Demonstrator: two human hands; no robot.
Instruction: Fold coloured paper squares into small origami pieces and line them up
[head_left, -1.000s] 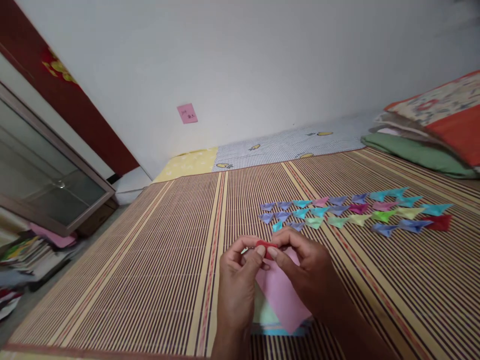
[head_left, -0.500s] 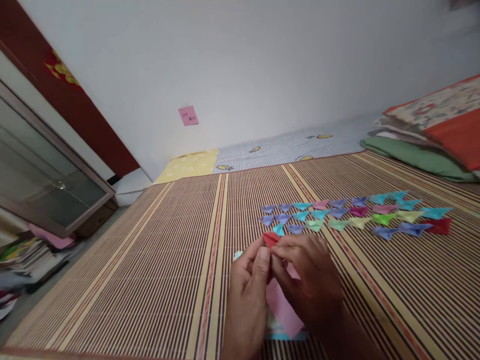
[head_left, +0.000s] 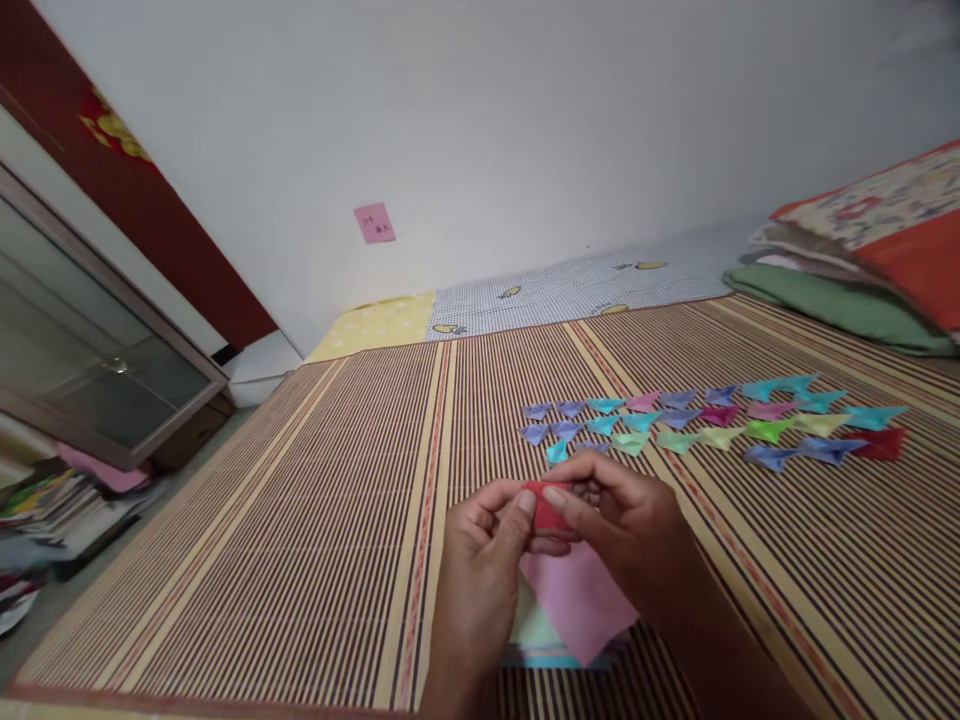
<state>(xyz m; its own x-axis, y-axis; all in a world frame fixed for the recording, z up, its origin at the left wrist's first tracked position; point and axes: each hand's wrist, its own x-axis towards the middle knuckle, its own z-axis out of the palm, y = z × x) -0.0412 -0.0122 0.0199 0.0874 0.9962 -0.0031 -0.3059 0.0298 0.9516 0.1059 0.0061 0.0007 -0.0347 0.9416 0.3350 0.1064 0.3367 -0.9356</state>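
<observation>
A small folded piece of red paper (head_left: 549, 508) is pinched between both hands near the lower middle of the view. My left hand (head_left: 489, 560) grips its left side, thumb on top. On the right side, my right hand (head_left: 626, 520) is closed on the same paper, its thumb lying across the front and its fingers behind. Below the hands lies a stack of coloured paper sheets (head_left: 534, 618), with a pink sheet (head_left: 581, 605) turned at an angle on top. The hands hide the upper part of the stack.
Rows of small folded paper figures (head_left: 679, 419) in several colours stand on the striped bamboo mat (head_left: 315, 540) beyond my right hand. Folded bedding (head_left: 840, 305) and an orange patterned pillow (head_left: 915, 230) lie at the far right. A glass-fronted cabinet door (head_left: 97, 340) stands at left.
The red paper has turned from a pointed shape facing up to a flat, wider face toward me. My right hand has shifted its grip, thumb now in front. More of the pink sheet shows.
</observation>
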